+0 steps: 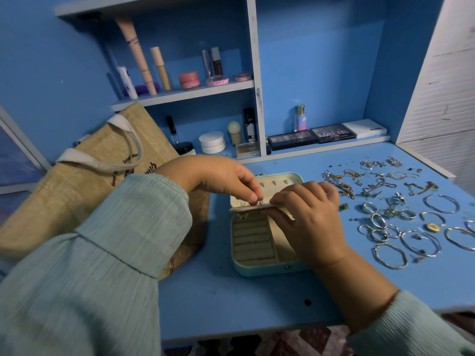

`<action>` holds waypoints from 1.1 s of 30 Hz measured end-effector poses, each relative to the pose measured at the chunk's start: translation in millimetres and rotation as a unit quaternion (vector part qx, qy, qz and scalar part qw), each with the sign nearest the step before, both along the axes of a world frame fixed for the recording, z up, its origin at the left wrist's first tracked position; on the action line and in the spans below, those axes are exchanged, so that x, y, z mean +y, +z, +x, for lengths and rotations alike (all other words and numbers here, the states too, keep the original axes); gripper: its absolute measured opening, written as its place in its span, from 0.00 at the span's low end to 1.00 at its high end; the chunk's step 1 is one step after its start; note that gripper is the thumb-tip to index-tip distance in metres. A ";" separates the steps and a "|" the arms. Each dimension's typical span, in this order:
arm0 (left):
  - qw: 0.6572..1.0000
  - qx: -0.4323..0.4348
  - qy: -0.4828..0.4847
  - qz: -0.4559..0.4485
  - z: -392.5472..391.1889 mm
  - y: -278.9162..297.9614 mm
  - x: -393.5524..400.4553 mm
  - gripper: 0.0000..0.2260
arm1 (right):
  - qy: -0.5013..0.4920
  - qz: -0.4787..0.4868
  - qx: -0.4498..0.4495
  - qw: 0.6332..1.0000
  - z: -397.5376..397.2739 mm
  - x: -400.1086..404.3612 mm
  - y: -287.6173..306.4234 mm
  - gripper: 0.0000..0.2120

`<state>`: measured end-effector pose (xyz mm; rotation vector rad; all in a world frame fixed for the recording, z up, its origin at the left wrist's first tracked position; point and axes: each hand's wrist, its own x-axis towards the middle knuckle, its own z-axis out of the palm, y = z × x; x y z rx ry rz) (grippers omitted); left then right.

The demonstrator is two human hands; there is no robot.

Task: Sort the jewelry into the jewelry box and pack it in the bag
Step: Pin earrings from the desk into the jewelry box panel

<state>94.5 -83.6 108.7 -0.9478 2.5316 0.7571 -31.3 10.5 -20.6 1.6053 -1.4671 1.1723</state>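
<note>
At the centre of the frame, on the blue desk [231,304], we have the mint jewelry box [259,265] lying open, its ring rolls and side compartment bare toward us. A small butterfly-shaped piece [242,215] sits at the far end of the ring rolls. Across the middle of the box stands the earring panel [257,206]. Our right hand [308,219] holds this panel, fingers curled over its top edge and thumb under it. Our left hand [226,178] comes in from the left, thumb and forefinger pinching a small earring [259,201] at the panel's edge. At the right of the frame the loose jewelry [401,211] is spread out, well apart from the box: bangles nearest, rings in the middle, chains and small earrings beyond. At the left the jute bag [84,181] lies on the desk, partly under our left sleeve. Farther up, the shelves [195,92] carry cosmetics and eyeshadow palettes [311,136].
</note>
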 end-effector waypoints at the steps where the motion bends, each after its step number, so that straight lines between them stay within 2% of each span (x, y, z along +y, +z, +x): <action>1: 1.000 0.000 0.000 -0.007 -0.4 -0.6 0.4 0.05 | 0.000 0.000 0.000 1.000 0.0 0.0 -0.2 0.11; 10: 0.998 -0.002 -0.019 -0.057 -4.3 -6.6 3.3 0.04 | -0.006 -0.009 0.007 1.000 0.4 -0.1 0.1 0.11; 19: 0.998 0.020 -0.011 -0.055 2.6 -7.1 4.7 0.04 | -0.005 -0.007 0.006 1.000 0.9 0.0 1.4 0.12; 22: 0.998 0.041 0.015 -0.046 13.2 -5.6 2.7 0.06 | -0.002 -0.002 0.005 1.000 1.2 0.2 2.3 0.09; 27: 0.997 0.032 0.033 -0.063 31.8 -9.3 0.3 0.07 | -0.026 0.048 0.003 0.998 5.6 1.4 4.3 0.09; 33: 0.995 0.061 0.051 -0.067 38.7 -12.5 4.1 0.05 | -0.051 0.116 -0.011 0.992 14.9 4.4 12.9 0.12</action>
